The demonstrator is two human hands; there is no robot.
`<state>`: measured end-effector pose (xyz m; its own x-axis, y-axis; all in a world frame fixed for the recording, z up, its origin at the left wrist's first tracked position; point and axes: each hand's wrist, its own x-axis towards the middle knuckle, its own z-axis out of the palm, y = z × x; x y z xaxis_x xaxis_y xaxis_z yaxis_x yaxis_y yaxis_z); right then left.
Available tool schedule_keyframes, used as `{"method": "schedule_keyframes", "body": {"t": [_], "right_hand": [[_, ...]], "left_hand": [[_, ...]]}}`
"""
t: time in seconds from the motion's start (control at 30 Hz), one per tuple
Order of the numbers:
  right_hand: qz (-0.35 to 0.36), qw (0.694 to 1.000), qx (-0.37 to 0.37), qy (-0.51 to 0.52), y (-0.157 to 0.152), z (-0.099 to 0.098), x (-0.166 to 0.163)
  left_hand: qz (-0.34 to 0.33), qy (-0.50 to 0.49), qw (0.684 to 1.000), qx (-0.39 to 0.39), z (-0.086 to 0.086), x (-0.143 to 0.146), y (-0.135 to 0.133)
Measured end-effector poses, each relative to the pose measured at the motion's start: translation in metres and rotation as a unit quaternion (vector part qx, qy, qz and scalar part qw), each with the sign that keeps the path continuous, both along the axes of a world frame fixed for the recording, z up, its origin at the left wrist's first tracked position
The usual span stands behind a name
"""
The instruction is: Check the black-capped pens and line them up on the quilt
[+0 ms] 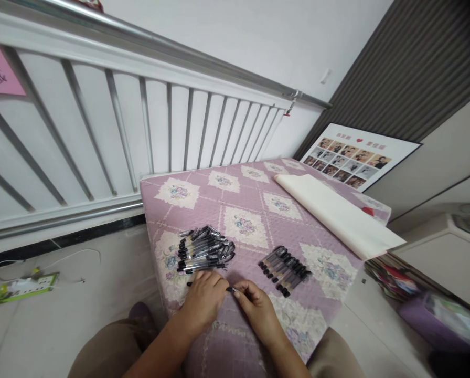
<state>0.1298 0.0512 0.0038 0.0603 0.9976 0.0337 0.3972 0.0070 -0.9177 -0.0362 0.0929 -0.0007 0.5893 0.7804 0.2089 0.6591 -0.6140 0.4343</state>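
My left hand [205,300] is closed around a pen [230,289] above the near part of the bed-like surface with a purple floral cover. One dark end of that pen shows on the left side of the hand, and its tip end comes out on the right. My right hand [257,311] pinches the tip end between thumb and fingers; any small part there is too small to make out. Just beyond my left hand lies a heap of black-and-clear pens [203,251]. To the right, several capped pens [284,270] lie side by side in a slanted row.
A cream paper roll or sheet [337,215] lies across the purple cover [235,191]. Behind stands a photo board [361,152]. A white radiator [156,126] runs along the wall. On the floor are a power strip [26,286] at left and a purple bin [427,320] at right.
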Motion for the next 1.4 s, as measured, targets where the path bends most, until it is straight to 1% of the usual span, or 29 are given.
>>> {"method": "schedule_keyframes", "body": {"t": [0.13, 0.33, 0.57, 0.63, 0.8, 0.97, 1.1, 1.23, 1.4], "right_hand": [[-0.003, 0.999, 0.020, -0.049, -0.001, 0.002, -0.004], [0.001, 0.991, 0.059, -0.122, -0.003, 0.000, -0.006], [-0.002, 0.981, 0.078, -0.180, -0.002, -0.003, -0.008], [0.000, 0.982, 0.077, -0.174, -0.002, -0.005, -0.008], [-0.001, 0.990, 0.071, -0.119, -0.003, -0.008, -0.007], [0.016, 0.989, 0.071, -0.126, -0.003, -0.007, -0.006], [-0.003, 0.990, 0.073, -0.122, -0.003, -0.009, -0.005], [-0.032, 0.991, 0.074, -0.111, -0.003, -0.010, -0.004], [-0.040, 0.990, 0.070, -0.118, -0.003, -0.005, -0.005]], "left_hand": [[0.002, 0.001, 1.000, 0.006, -0.001, 0.000, 0.000], [-0.001, -0.003, 1.000, 0.009, -0.004, 0.000, 0.000], [-0.003, -0.023, 1.000, 0.017, -0.008, -0.001, 0.000], [-0.001, -0.023, 1.000, 0.016, -0.008, 0.000, 0.000], [-0.002, -0.022, 1.000, 0.005, -0.008, 0.000, 0.002], [-0.008, -0.023, 1.000, -0.013, -0.007, 0.001, 0.002], [0.000, -0.017, 1.000, -0.021, -0.003, -0.002, 0.002], [0.019, 0.012, 0.999, -0.029, 0.002, -0.010, 0.007], [0.014, 0.041, 0.998, -0.042, 0.004, -0.014, 0.010]]}}
